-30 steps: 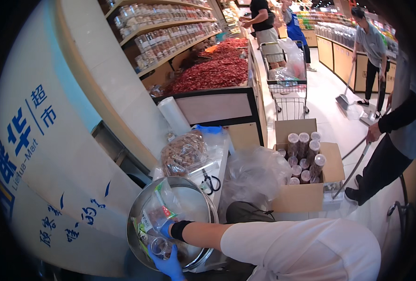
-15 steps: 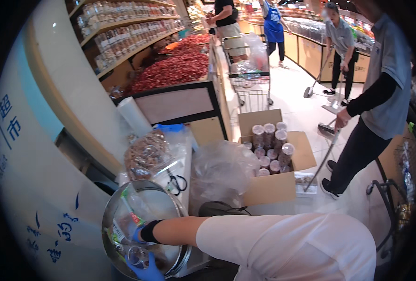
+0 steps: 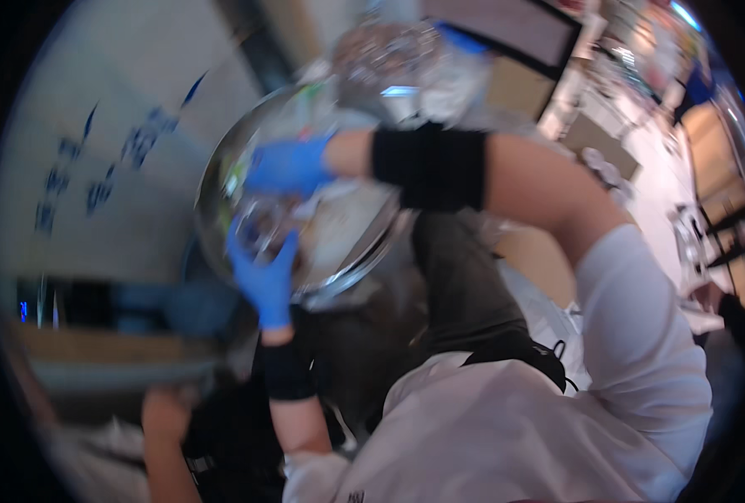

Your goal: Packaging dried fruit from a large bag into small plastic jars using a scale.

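Left hand (image 3: 263, 281) grips clear container (image 3: 266, 228) over metal basin (image 3: 349, 220); right hand (image 3: 290, 165) near it, blurred.

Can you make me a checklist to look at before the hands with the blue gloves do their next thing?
1. Left hand gloved: ok, in blue.
2. Right hand gloved: ok, also blue.
3. Clear tub held: ok, between the left hand's thumb and fingers.
4. Tub within the round metal pan's rim, as seen from above: ok.
5. What the right hand's fingers hold: cannot tell, they are too blurred.
6. Picture sharp enough for small details: not ok, it is smeared.
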A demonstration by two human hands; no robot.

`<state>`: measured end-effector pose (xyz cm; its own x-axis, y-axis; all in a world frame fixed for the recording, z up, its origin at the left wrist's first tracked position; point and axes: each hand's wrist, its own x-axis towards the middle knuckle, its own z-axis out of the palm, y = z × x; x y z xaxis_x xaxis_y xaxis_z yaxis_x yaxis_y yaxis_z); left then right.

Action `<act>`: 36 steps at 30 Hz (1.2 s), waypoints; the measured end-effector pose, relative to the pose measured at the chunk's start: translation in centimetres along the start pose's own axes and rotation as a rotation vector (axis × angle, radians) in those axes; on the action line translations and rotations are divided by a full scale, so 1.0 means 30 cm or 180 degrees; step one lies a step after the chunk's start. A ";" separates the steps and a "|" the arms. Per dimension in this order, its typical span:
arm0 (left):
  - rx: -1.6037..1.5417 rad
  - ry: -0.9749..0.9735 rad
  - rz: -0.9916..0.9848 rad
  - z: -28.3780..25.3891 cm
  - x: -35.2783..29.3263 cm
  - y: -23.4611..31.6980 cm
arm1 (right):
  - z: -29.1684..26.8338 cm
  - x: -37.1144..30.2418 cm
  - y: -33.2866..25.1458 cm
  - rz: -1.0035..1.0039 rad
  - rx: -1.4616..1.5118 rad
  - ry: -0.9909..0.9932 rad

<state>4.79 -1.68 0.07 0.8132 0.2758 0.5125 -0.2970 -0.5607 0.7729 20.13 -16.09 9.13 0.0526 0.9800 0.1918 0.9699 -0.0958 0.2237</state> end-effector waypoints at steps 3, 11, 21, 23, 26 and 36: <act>-0.0056 0.0091 -0.0050 -0.054 -0.024 -0.008 | -0.168 0.077 -0.141 0.2897 0.3795 0.0794; 0.0279 -0.0009 -0.0124 -0.081 -0.048 0.021 | 0.092 0.174 -0.257 0.1496 0.2274 0.1581; 0.0038 0.0075 -0.0160 -0.076 -0.006 -0.031 | 0.075 0.218 -0.241 0.1575 0.2746 0.1834; 0.0154 -0.0061 -0.0560 -0.088 -0.004 0.012 | 0.094 0.221 -0.241 0.1648 0.2982 0.1833; 0.0331 0.0354 0.0272 -0.086 -0.022 -0.025 | 0.106 0.227 -0.285 0.1476 0.2879 0.2129; 0.0136 0.0357 0.0269 -0.078 -0.056 -0.017 | 0.092 0.177 -0.354 0.1549 0.2716 0.1901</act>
<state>2.40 -0.03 -0.29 0.7245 0.3102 0.6156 -0.3386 -0.6177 0.7098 10.75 -9.40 5.13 0.5658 0.6107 0.5540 0.7349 -0.0690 -0.6746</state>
